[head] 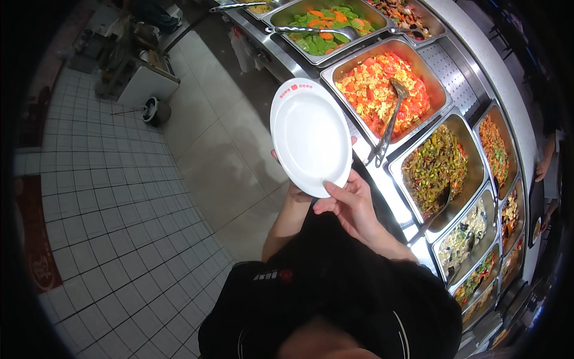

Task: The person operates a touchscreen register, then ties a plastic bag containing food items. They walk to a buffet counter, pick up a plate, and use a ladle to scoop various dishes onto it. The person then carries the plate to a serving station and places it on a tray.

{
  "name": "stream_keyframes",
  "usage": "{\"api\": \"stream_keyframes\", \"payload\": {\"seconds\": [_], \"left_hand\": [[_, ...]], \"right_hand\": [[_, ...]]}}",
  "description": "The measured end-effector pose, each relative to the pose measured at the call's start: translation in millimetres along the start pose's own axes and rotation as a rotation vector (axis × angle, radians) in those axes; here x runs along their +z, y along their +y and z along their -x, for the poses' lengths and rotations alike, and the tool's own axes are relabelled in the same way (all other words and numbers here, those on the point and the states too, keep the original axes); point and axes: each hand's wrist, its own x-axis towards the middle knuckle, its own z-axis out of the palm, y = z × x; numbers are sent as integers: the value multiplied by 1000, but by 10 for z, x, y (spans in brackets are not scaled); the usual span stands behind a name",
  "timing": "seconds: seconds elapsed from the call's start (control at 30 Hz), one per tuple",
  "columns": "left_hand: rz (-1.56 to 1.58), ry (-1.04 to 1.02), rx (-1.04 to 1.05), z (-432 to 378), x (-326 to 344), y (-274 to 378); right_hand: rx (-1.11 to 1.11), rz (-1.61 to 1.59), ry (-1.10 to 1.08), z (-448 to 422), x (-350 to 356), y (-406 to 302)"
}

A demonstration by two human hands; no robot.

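A white oval plate with red writing on its rim is tilted up before me, with no food on it. My left hand supports it from beneath, mostly hidden, with fingertips showing at the sides. At the near rim, my right hand pinches the edge, its thumb on top. Right of the plate, a steel pan of tomato and scrambled egg has a serving spoon resting in it. Closer to my right arm is a pan of chopped green vegetables, also with a spoon.
Several more food pans line the steel counter, including sliced greens with carrot and a pale dish. Beyond the counter ledge, another person's hand shows. A bucket stands by the tiled wall.
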Motion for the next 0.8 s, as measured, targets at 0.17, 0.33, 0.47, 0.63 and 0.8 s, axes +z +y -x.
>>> {"api": "stream_keyframes", "payload": {"seconds": [0.17,0.33,0.47,0.63,0.8], "left_hand": [[-118,108,-146,-639,-238,146],[-176,158,-299,-1251,-447,130],[-135,214,-401,-1712,-518,353],[-392,205,-526,-2244,-649,807],[-212,226,-538,-2552,-857,1236]], "right_hand": [[-24,17,132,-330,41,-374],[-147,86,297,-610,-27,-661],[-429,262,549,-756,-285,-673],[-366,1770,1384,-1118,-515,-637],[78,1872,1397,-1299,-742,-532]]}}
